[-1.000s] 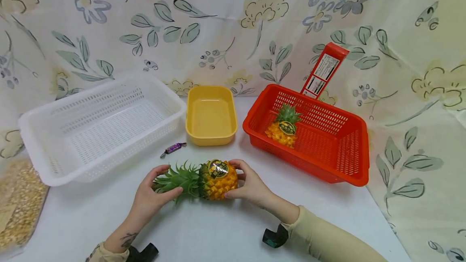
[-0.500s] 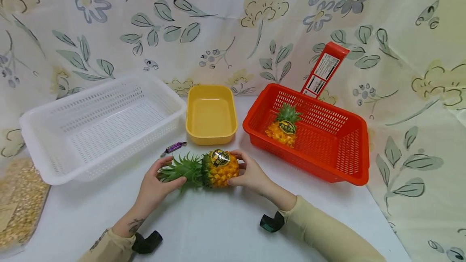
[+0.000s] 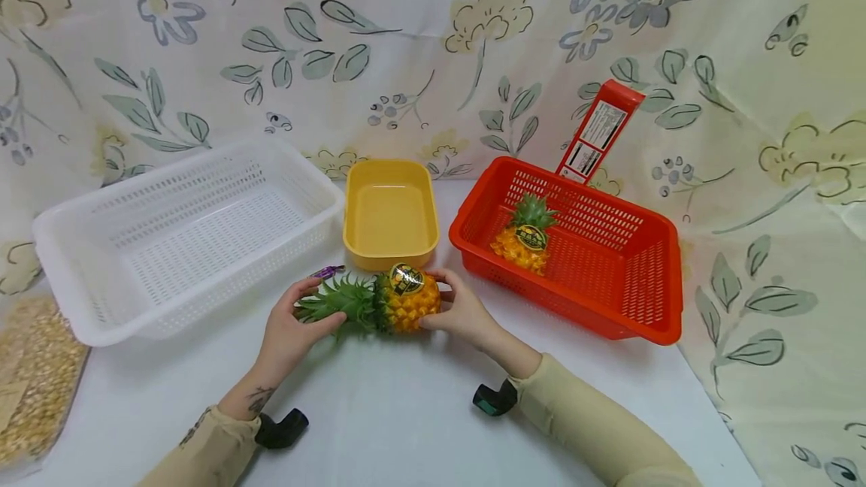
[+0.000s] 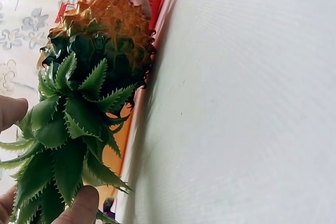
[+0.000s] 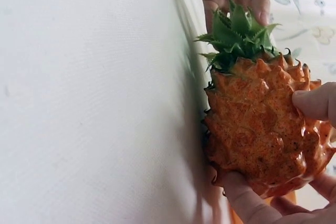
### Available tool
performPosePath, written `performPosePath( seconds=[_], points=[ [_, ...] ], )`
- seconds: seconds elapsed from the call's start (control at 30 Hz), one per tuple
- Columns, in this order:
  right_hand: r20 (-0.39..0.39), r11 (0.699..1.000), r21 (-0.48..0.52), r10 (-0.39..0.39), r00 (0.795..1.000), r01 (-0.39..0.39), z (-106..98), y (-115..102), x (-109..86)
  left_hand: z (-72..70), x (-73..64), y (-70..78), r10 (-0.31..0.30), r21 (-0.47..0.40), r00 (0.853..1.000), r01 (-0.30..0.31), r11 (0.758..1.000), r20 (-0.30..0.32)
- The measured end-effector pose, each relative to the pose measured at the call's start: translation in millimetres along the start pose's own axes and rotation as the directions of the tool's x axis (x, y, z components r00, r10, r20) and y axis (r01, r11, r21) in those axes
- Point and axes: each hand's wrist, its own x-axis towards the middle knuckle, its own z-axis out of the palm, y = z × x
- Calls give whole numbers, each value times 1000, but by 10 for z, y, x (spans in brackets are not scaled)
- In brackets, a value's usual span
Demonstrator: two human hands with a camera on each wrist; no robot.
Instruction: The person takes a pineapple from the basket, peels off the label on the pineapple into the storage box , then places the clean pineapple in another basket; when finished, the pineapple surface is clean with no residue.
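Note:
A small pineapple with a black and yellow label lies sideways between my hands, its green crown pointing left. My left hand grips the leafy crown, thumb on the near side and fingers on the far side. At the other end, my right hand holds the orange base between thumb and fingers. Both wrist views show fingertips pressed to the fruit: a left finger on the leaves and a right finger on the spiky skin. A purple-wrapped candy shows partly behind the crown.
A yellow tub stands just behind the pineapple. To the right, a red basket with a handle contains another pineapple. A white basket stands at left, near a bag of corn kernels.
Both hands have moved the pineapple away from me, up toward the yellow tub. Its crown now partly covers the purple candy. The baskets stay where they were.

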Motion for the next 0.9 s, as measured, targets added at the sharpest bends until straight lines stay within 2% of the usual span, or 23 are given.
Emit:
performPosePath(
  seconds=[0.6, 0.73, 0.9],
  points=[
    [8, 999, -33, 0, 1000, 1, -46, -83, 52, 3, 95, 13, 33, -45, 999, -34, 998, -17],
    [-56, 996, -76, -55, 997, 51, -91, -231, 29, 6, 98, 11, 29, -44, 999, -30, 999, -14],
    [-158, 977, -178, -150, 976, 121, -111, -508, 71, -6, 94, 7, 24, -32, 1000, -25, 999, -12]
  ],
)
